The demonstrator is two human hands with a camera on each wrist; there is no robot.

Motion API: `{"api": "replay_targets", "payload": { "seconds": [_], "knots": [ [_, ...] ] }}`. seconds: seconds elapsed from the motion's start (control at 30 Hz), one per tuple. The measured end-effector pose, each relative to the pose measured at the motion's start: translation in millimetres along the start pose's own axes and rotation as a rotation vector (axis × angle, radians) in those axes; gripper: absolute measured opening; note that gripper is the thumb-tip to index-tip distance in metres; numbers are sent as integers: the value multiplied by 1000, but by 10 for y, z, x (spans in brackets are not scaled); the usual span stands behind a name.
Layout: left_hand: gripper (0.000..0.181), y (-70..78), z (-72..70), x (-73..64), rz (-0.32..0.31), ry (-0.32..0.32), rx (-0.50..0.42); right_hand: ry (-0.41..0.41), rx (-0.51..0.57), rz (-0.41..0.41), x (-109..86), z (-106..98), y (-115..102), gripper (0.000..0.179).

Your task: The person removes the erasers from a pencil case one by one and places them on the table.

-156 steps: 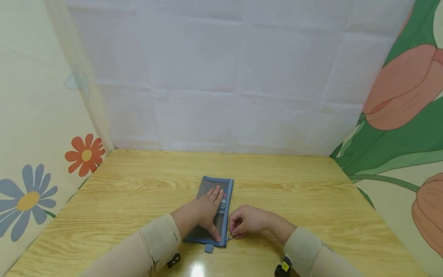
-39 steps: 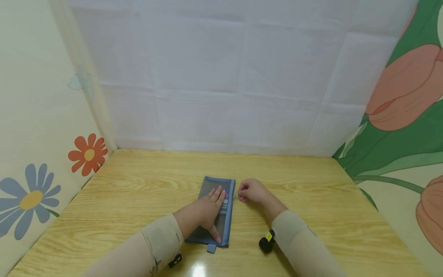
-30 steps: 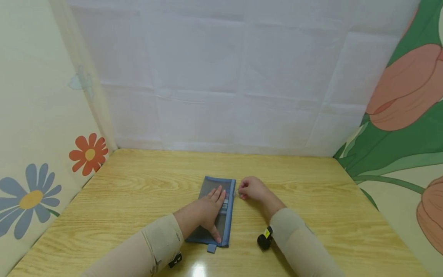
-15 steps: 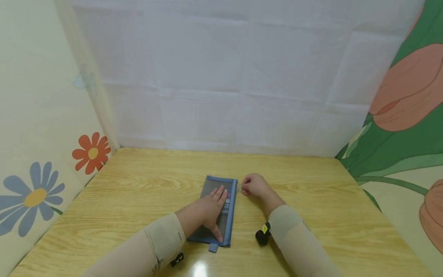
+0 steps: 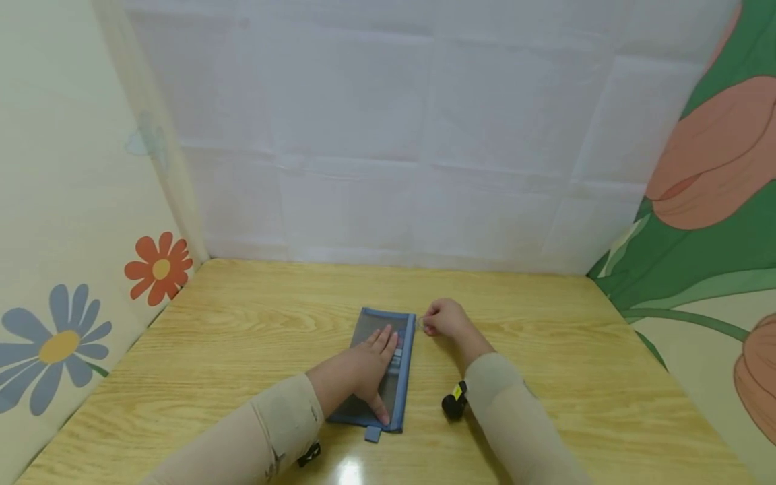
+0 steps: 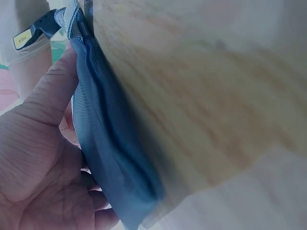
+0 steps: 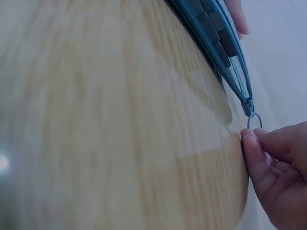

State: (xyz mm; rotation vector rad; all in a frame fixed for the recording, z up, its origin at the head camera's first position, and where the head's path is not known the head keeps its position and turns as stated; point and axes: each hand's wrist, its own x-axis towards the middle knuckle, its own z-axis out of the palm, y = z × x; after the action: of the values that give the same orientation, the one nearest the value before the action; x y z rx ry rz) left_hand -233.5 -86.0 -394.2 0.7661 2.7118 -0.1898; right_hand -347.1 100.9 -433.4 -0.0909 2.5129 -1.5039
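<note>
In the head view we see a blue pouch (image 5: pixel 403 387) lying on the wooden table (image 5: pixel 273 303), its long zip edge on the right and a small tab (image 5: pixel 372 434) poking from its near end; the left hand (image 5: pixel 368 369) rests flat across the dark mesh face, fingers extended and thumb spread toward the near right corner; the right hand (image 5: pixel 447 318) is just beside the far right corner, its thumb and finger drawn together at the tips; a black camera (image 5: pixel 453 404) sits at the right wrist, and behind the table we make out a white sheet (image 5: pixel 388 135); in the left wrist view we look along the pouch's blue edge, with the palm and thumb beside it; the other fingers are partly hidden behind the fabric, so from here we cannot tell how their ends lie; in the right wrist view we see the right hand pinching a small ring (image 7: pixel 255 120) joined to the zip slider (image 7: pixel 249 107); beyond the slider the zip gapes, and we see grey pieces (image 7: pixel 216 33) between its two sides
</note>
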Motion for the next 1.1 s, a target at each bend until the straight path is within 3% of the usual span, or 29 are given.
{"api": "replay_targets", "payload": {
  "seconds": [0.5, 1.1],
  "knots": [
    [138, -12, -1, -5, 16, 17, -17, 78, 2, 14, 64, -43, 16, 4],
    [137, -48, 1, -21, 51, 32, -30, 94, 38, 18, 39, -30, -8, 5]
  ]
}}
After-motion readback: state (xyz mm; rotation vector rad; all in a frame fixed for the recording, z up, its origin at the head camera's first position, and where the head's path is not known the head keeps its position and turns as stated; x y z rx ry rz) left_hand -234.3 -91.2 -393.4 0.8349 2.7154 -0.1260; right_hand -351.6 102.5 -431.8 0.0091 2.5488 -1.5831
